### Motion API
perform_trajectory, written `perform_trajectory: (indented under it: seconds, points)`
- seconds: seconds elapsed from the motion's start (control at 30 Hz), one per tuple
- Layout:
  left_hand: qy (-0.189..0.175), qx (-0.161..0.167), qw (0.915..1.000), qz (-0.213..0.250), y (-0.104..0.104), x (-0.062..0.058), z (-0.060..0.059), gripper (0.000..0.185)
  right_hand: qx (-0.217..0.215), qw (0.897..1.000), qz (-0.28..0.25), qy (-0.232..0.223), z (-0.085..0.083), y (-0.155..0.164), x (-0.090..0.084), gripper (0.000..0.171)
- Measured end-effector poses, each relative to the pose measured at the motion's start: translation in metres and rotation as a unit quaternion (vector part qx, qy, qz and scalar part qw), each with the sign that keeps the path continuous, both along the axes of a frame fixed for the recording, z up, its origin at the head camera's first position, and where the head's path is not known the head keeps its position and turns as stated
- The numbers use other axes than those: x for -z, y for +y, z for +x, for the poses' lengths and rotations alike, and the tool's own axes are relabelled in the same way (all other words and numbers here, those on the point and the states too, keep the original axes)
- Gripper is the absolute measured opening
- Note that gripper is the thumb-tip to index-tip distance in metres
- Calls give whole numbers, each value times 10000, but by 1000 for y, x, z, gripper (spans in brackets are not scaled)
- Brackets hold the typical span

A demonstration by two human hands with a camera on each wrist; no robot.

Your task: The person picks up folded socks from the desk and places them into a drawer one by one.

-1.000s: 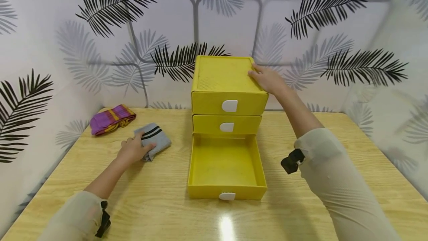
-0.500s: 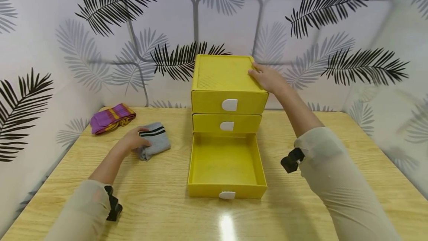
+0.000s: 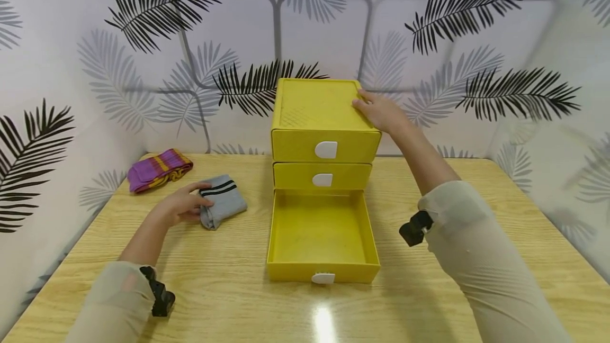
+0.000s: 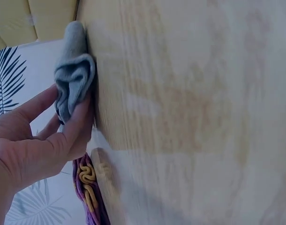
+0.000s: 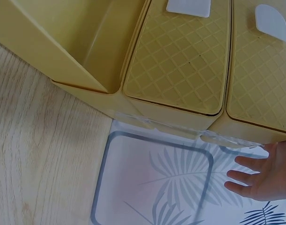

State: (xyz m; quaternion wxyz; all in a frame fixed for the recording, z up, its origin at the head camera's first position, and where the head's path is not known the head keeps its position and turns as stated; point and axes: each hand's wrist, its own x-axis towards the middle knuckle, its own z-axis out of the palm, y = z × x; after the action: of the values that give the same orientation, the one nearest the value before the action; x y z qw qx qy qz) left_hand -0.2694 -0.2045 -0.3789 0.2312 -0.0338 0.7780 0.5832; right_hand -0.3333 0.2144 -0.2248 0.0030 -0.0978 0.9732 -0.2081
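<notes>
left hand point(image 3: 178, 206) pinches grey sock point(image 3: 222, 201) | right hand point(image 3: 379, 111) atop yellow drawer unit point(image 3: 316, 115)

No readable text, labels, brands or numbers anywhere; white handle tabs on the yellow drawer unit point(image 3: 324, 126) are blank.

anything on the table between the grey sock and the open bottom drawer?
Nothing: in the head view only bare wood separates the grey sock, held by the left hand, from the open bottom drawer.
</notes>
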Motion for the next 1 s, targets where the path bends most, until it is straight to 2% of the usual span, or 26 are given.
perform_trajectory:
  seconds: [0.1, 0.23, 0.4, 0.53, 0.73, 1.0]
  points:
    - [-68, 16, 9998, 174, 0, 2, 0, 64, -2, 10000, -10, -14, 0, 0, 0, 58]
    - [-236, -89, 9969, 749, 1, 2, -1, 61, -7, 10000, 7, 35, 0, 1, 1, 58]
    - [-478, -512, 9880, 1375, 4, 6, -4, 62, 5, 10000, -42, 51, -1, 1, 1, 58]
    - [-470, -743, 9817, 1687, 7, 9, -4, 61, -25, 9999, -98, 47, 0, 0, 1, 58]
    - [-292, -815, 9820, 1676, 13, 12, -2, 58, -46, 9999, -75, 65, -1, 0, 2, 58]
    - [-224, -1032, 9825, 1531, 16, 13, -3, 55, -28, 10000, -58, 47, -1, 1, 2, 58]
